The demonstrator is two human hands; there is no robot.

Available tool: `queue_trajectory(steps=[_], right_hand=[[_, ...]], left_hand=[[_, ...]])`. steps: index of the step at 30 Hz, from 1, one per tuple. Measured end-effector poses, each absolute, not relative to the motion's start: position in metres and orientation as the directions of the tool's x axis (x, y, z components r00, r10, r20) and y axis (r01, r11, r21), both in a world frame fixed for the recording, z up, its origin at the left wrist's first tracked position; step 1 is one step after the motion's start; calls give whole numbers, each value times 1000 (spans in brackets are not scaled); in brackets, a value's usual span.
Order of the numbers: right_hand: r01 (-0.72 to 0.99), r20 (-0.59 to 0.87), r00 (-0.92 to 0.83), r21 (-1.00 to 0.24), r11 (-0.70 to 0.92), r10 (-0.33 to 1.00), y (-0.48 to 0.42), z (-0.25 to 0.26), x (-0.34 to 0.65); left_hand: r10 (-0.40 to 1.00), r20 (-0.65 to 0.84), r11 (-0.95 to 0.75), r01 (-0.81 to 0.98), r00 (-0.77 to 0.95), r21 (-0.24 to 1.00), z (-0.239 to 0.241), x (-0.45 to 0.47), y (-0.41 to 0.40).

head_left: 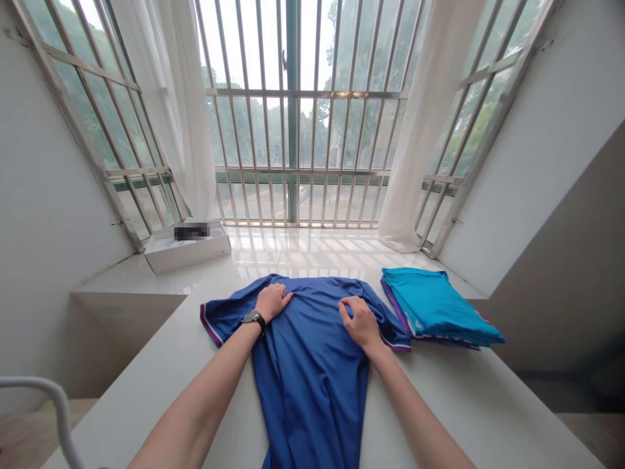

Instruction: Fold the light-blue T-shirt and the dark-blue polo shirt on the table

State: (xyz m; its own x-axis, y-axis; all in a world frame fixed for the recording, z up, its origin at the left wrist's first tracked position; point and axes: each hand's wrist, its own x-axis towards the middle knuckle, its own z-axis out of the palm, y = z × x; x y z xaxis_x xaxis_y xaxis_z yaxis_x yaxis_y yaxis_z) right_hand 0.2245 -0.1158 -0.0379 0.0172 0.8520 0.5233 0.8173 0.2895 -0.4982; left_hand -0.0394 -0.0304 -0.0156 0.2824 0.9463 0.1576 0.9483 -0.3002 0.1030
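Note:
A dark blue shirt (pixel 307 365) with striped sleeve cuffs lies spread on the white table (pixel 161 371), its lower part hanging over the near edge. My left hand (pixel 272 301), with a black wristwatch, rests near the shirt's left shoulder, its fingers curled and pressed onto the cloth. My right hand (pixel 360 320) lies by the right shoulder, fingers bent and pinching a fold of the fabric.
A stack of folded shirts, turquoise on top (pixel 437 306), sits to the right of the blue shirt. A white box (pixel 188 246) stands at the back left on the window ledge. Barred windows with white curtains (pixel 420 130) lie behind. A white curved tube (pixel 58 407) is at the lower left.

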Motion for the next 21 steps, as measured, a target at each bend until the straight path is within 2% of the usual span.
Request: queue_trajectory(steps=[4, 7, 8, 10, 12, 14, 16, 21], right_hand=[[845, 428, -83, -449, 291, 900, -135, -46, 224], [841, 380, -117, -454, 295, 918, -138, -49, 226], [836, 371, -113, -466, 290, 922, -137, -49, 226], [829, 363, -100, -484, 279, 926, -135, -49, 228], [828, 362, -90, -490, 271, 928, -132, -48, 229], [826, 361, -80, -498, 265, 929, -131, -49, 229], [819, 360, -74, -511, 263, 930, -130, -50, 229], [801, 355, -82, -532, 274, 931, -130, -51, 231]], left_hand=[[957, 114, -276, 958, 267, 79, -6, -28, -56], [928, 48, -372, 921, 368, 115, 5, -31, -94], [902, 32, -429, 889, 430, 162, 10, -35, -109], [801, 20, -554, 728, 598, 404, 19, -47, -137], [650, -105, -538, 553, 753, 636, 26, -62, -161], [457, -213, -502, 447, 864, 740, 28, -74, -176], [355, -223, -528, 391, 908, 754, 24, -81, -182], [344, -115, -597, 311, 932, 740, 9, -76, -176]])
